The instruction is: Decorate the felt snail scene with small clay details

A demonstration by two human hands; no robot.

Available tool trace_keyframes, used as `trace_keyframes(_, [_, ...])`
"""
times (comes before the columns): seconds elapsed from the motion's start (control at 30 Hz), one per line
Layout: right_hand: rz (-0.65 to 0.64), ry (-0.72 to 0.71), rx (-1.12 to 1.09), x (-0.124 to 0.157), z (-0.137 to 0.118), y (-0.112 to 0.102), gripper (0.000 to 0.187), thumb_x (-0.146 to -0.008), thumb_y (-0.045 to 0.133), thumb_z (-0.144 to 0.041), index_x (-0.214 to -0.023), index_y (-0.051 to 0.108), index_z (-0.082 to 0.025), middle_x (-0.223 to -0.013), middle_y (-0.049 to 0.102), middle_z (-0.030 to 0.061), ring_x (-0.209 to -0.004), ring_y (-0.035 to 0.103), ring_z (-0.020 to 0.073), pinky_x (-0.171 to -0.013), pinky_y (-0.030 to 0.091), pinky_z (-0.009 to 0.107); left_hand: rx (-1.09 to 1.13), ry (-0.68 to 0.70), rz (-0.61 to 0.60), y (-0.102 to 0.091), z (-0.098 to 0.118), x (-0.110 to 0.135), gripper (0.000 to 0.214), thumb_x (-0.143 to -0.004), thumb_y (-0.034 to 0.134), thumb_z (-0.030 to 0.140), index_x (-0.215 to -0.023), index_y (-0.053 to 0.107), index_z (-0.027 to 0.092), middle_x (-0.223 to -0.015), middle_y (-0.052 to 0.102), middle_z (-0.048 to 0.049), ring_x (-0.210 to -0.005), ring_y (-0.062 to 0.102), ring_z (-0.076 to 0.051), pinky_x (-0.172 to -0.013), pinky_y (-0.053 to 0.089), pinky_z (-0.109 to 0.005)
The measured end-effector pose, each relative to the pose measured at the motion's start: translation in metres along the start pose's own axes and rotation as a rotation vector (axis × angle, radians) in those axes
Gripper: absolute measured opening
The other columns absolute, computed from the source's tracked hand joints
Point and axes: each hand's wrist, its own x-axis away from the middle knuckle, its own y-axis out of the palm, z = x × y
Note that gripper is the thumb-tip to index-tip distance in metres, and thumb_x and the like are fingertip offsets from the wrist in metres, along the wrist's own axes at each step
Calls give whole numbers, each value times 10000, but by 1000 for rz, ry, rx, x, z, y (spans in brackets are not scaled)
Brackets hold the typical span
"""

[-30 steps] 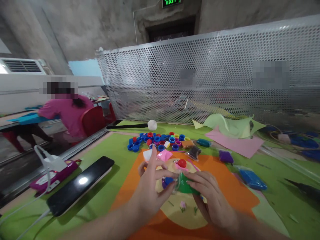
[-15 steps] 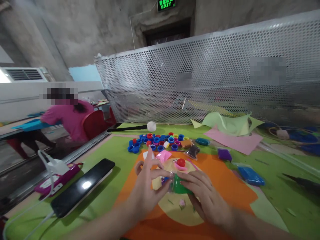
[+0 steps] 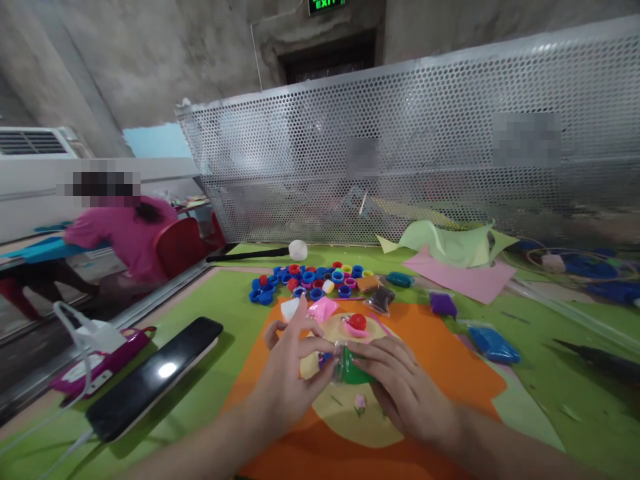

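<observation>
The green clay (image 3: 356, 371) sits in a clear wrapper between the two hands, low over the yellow disc (image 3: 350, 417) in the middle of the orange sheet (image 3: 450, 373). It is a squat lump; its longer side seems to run left to right, from one hand to the other, though most of it is covered and its ends cannot be made out.

The desk (image 3: 220, 300) is covered in green felt. Beyond the disc lie a red ball (image 3: 357, 322) on a pink piece, a heap of coloured caps (image 3: 310, 280) (mostly blue), and small clay packs: purple (image 3: 442, 304), blue (image 3: 490, 344) and teal (image 3: 400, 279). Pink paper (image 3: 463, 280) and pale green paper (image 3: 450, 241) lie at the far right. A black phone (image 3: 155, 377) lies flat at the left, near a magenta case (image 3: 100, 363) with a white plug on it. A perforated metal screen (image 3: 400, 147) closes the far edge, with bare concrete wall above it. At the left a person in a pink top (image 3: 127, 233) sits at another table.

The left hand (image 3: 290, 373) comes in from below, thumb and forefinger pinching the wrapper's left end, the other fingers fanned upward. The right hand (image 3: 400, 390) lies palm down, fingers curled over the clay and gripping it.
</observation>
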Motion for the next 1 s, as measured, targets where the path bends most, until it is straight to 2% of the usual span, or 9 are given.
trace_keyframes(0.07, [-1,-3,-3,-1,0,-1,262,-879,365,-11,-1123,451,-55,-1201,507,171,-1101,437,239,-896,364,407,-11,1,-20,-1,0,0,439,-813,529,215,-1220,369,243,-754,648,9,-820,601,-205,-807,311,-441])
trace_keyframes(0.13, [-9,-3,2,-2,0,-1,263,-884,362,-19,-1126,453,-59,-1200,510,164,-1104,436,235,-905,358,403,-49,0,-54,-2,1,-1,224,-802,536,211,-1020,509,254,-796,635,8,-791,607,-199,-774,323,-426])
trace_keyframes(0.2, [-13,-6,12,-1,0,-1,264,-886,359,-23,-1128,457,-60,-1194,517,160,-1096,444,233,-905,360,402,-55,-7,-63,-3,1,-2,213,-792,544,213,-1001,512,245,-800,634,8,-775,609,-198,-762,324,-424])
trace_keyframes(0.33, [-15,7,46,1,0,0,248,-880,357,-31,-1090,483,-73,-1175,538,152,-1052,483,238,-884,392,415,-40,-28,-44,-3,1,0,476,-800,543,228,-1229,339,221,-765,654,15,-774,614,-197,-774,328,-427])
trace_keyframes(0.47, [5,17,68,2,2,0,262,-870,362,-28,-1095,476,-99,-1164,555,140,-1065,495,220,-881,412,406,-61,-13,-91,-6,3,2,464,-825,535,293,-1238,327,256,-794,682,14,-846,616,-218,-791,329,-433])
trace_keyframes(0.6, [18,24,85,2,3,0,263,-865,365,-27,-1092,476,-100,-1130,579,145,-1064,507,205,-867,432,392,-59,1,-108,-6,3,0,344,-832,525,318,-1155,418,262,-782,693,1,-823,617,-234,-779,340,-452])
trace_keyframes(0.73, [-11,53,121,3,2,-1,268,-854,377,-37,-1088,483,-112,-1115,591,135,-1032,532,215,-855,445,418,-80,68,-99,-2,-1,1,115,-843,492,262,-938,557,248,-862,682,-40,-818,616,-232,-775,355,-482])
trace_keyframes(0.87, [-2,40,129,5,2,0,263,-852,384,-41,-1081,495,-111,-1091,606,127,-1030,537,206,-857,454,395,-41,25,-114,0,-2,3,79,-820,517,257,-858,584,237,-877,677,-51,-864,608,-237,-781,378,-492])
trace_keyframes(1.0, [-37,12,124,6,3,0,263,-869,384,-32,-1099,492,-99,-1131,587,122,-1085,500,199,-899,428,374,-38,20,-128,-2,-3,2,68,-817,521,242,-841,584,251,-858,677,-22,-840,613,-225,-777,393,-473])
